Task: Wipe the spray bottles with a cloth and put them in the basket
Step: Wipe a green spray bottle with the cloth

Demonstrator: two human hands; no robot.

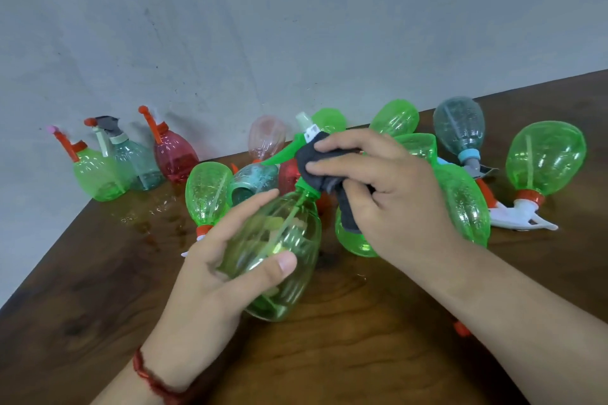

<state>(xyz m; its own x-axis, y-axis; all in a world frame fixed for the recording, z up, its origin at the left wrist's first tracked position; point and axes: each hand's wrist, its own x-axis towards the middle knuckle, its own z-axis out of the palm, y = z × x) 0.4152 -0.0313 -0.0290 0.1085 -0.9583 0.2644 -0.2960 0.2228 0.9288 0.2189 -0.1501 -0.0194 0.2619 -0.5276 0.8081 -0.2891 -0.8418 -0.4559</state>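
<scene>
I see left hand (210,260) gripping green bottle (289,260) | right hand (388,194) pinching cloth (325,171) on its sprayer | above bench (362,339)

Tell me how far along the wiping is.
Done: nothing certain; no basket in view. Three upright bottles stand by the wall, whether wiped unclear. In hand: the left hand holds a green bottle while the right hand presses a grey cloth on its sprayer. Left: many lying bottles on the table.

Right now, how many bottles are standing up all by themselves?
3, in a row by the wall at far left: green bottle, teal bottle, red bottle. Others may be hidden.
</scene>
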